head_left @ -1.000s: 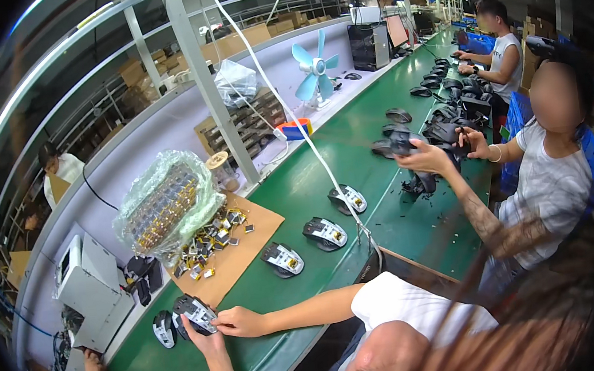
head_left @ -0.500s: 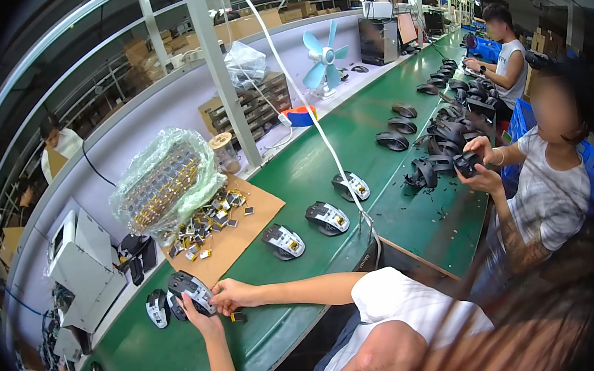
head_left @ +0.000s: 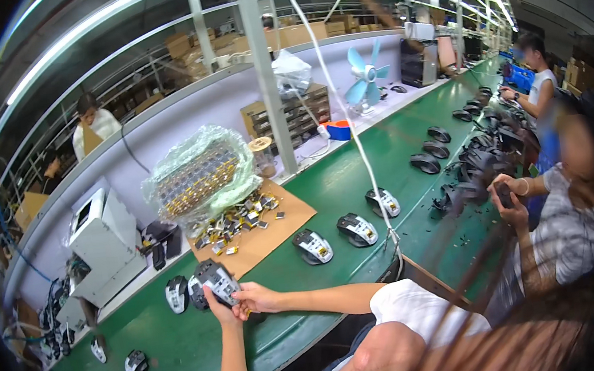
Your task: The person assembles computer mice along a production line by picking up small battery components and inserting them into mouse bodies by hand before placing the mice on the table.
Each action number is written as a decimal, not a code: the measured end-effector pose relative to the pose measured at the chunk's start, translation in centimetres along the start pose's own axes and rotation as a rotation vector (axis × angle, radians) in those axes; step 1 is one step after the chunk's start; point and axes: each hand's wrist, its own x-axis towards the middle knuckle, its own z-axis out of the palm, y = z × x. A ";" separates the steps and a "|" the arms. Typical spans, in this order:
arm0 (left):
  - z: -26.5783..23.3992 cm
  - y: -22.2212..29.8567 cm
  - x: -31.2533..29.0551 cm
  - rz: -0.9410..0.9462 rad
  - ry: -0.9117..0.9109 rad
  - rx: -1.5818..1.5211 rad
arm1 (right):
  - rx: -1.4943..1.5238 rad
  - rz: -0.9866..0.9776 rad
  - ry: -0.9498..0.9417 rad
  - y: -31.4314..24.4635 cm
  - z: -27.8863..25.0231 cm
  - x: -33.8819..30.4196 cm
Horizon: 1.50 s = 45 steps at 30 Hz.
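Observation:
My left hand (head_left: 224,308) grips a dark, open-topped computer mouse (head_left: 215,277) with pale inner parts, tilted above the green bench. Closed in a pinch, my right hand (head_left: 257,298) meets the mouse's lower right edge. A bit of yellow shows under its fingertips; what they hold is too small to make out. Just left of the held mouse lie two more opened mice (head_left: 176,294), one partly covered by it. Beyond my hands, small silver and yellow battery-like pieces (head_left: 232,229) are heaped on a cardboard sheet (head_left: 289,212).
A bubble-wrap bundle (head_left: 200,169) of such pieces sits on the cardboard. Several opened mice (head_left: 357,230) stand along the bench. A white cable (head_left: 348,121) hangs down to its right. Two co-workers (head_left: 565,221) sit at right near piled black mice (head_left: 484,157). A white machine (head_left: 106,244) stands left.
The view has swung left, so the scene sits farther right. Both hands stay at the same mouse, and less of the yellow piece shows beneath my right fingers. A hand at lower left has withdrawn.

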 end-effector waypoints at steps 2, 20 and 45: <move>1.5 -1.2 1.2 0.113 0.131 0.055 | 0.005 0.001 0.071 -0.6 -0.9 -0.1; 0.1 -2.1 0.4 0.001 -0.144 -0.008 | -0.125 0.039 0.323 -1.8 0.9 -0.9; -0.4 -0.7 1.1 0.301 0.133 0.042 | -1.680 -0.590 0.373 -3.5 -2.5 -0.4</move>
